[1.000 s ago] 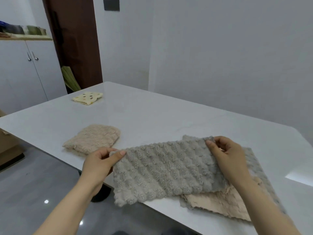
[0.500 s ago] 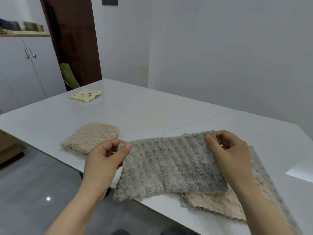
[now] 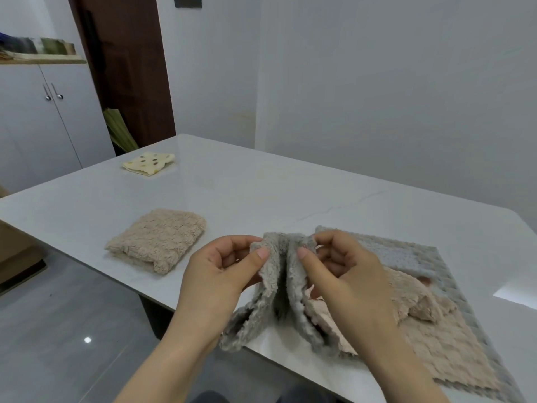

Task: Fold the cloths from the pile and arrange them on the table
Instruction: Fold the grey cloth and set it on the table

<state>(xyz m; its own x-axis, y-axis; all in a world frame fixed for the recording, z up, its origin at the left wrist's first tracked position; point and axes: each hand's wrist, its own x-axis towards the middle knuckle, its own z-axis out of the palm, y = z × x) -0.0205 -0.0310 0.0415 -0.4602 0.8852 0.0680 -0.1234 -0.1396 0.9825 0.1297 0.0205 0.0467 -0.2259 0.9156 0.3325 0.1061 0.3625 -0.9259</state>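
Since 1 second ago we have brought our hands together, so the grey cloth (image 3: 276, 289), then stretched wide between them, now hangs doubled in 2 drooping halves at 6 o'clock over the near edge of the table (image 3: 261, 193). The pile (image 3: 430, 309), beige cloths on a grey one, lies flat at 4 o'clock, partly behind our right arm. A folded beige cloth (image 3: 158, 242) sits at 9 o'clock, and a small spotted yellow cloth (image 3: 148, 163) at 11 o'clock, far off. Our left hand (image 3: 216, 274) and right hand (image 3: 338, 271) each pinch a top corner of the grey cloth, thumbs nearly meeting.
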